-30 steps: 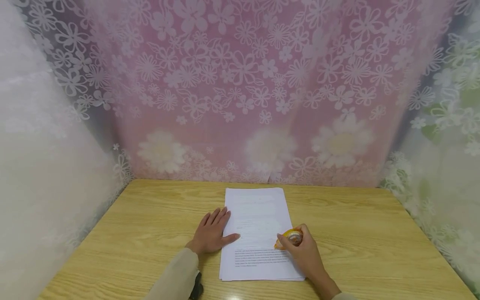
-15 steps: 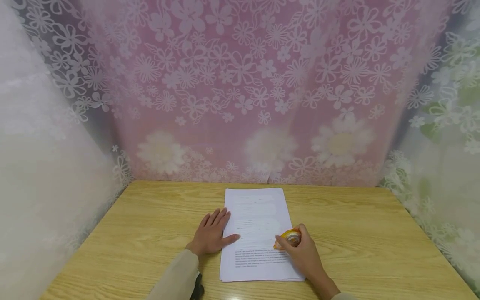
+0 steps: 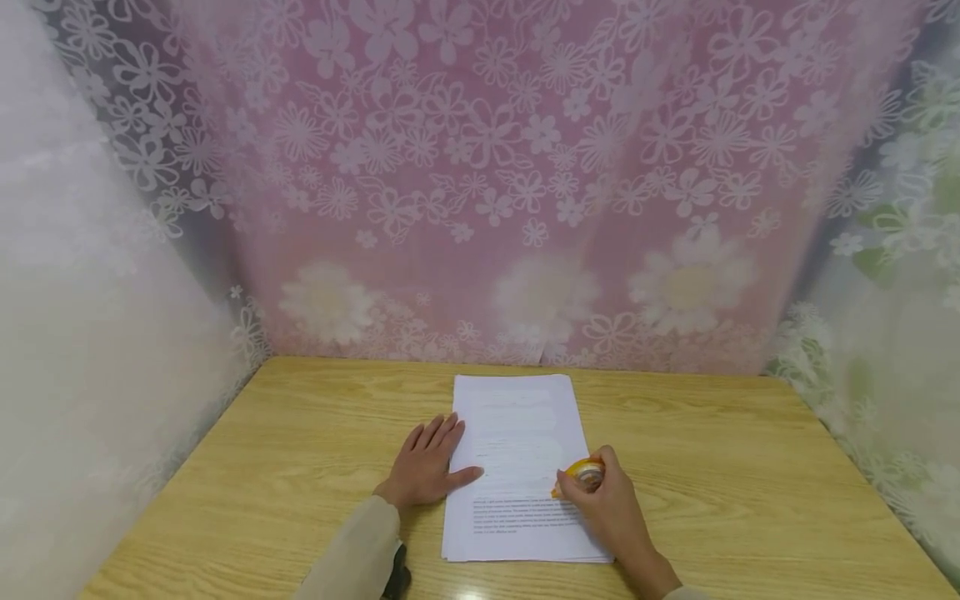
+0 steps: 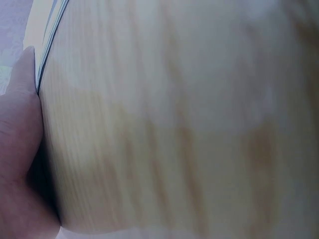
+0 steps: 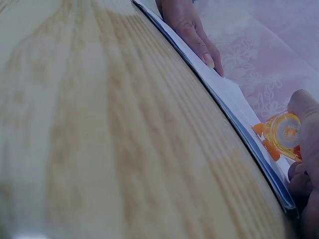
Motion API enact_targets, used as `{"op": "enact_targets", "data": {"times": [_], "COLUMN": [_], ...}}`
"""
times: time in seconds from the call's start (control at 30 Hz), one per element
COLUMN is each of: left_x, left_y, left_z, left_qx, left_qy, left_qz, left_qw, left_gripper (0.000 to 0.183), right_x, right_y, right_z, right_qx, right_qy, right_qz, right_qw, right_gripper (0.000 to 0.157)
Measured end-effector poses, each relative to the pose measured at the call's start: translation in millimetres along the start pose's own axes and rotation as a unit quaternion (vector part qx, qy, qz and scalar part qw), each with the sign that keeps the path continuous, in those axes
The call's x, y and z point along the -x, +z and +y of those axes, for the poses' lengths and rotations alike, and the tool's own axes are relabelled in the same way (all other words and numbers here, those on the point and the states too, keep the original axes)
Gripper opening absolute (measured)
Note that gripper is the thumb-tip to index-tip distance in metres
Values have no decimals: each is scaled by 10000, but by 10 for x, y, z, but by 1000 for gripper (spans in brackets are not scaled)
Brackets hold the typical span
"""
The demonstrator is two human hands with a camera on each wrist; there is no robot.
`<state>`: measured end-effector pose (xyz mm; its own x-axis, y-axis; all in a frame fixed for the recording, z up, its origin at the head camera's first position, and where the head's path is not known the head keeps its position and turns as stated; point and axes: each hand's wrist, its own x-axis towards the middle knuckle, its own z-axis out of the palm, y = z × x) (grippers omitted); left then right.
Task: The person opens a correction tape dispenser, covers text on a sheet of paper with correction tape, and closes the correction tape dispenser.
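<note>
A stack of printed white paper (image 3: 517, 546) lies on the table, with lines of dark text near its lower end and faint, mostly whitened rows above. My left hand (image 3: 427, 467) rests flat at the stack's left edge, fingers straight and thumb across the sheet. An orange, see-through correction tape dispenser (image 3: 591, 473) is pinched between the thumb and fingers of my right hand (image 3: 617, 504). Its tip is at the paper, just above the dark text. In the right wrist view the dispenser (image 5: 284, 132) shows its orange tip end near the stack's edge. The left wrist view catches only part of my left hand (image 4: 20, 119).
The wooden table (image 3: 720, 467) extends on both sides of the stack. A pink curtain with white flowers (image 3: 487, 167) hangs along the back edge, and pale flowered sheets (image 3: 885, 400) enclose the left and right sides.
The head view has shifted very slightly. Both hands, the correction tape dispenser and the paper stack stay in nearly the same places.
</note>
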<state>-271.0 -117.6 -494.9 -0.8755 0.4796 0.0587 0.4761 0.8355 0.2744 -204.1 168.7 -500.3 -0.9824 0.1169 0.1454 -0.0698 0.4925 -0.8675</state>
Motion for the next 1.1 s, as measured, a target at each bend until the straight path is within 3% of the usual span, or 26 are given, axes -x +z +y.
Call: {"op": "enact_targets", "data": {"times": [0.83,1.1], "left_x": [15,7], "left_y": [-24,-40], "left_z": [24,43], "left_qx": [17,-4], "left_qy": [67,7], "left_qz": [45,13], "left_qw": [10000,10000], "left_gripper": [80,80], "right_x": [24,30], "right_y": [-28,-46], "right_z": [-41,-45], "right_qx": [95,830], "right_qy": [42,217], "right_qz": [209,413], "right_qw": [9997,9955], "right_gripper": [37,40]}}
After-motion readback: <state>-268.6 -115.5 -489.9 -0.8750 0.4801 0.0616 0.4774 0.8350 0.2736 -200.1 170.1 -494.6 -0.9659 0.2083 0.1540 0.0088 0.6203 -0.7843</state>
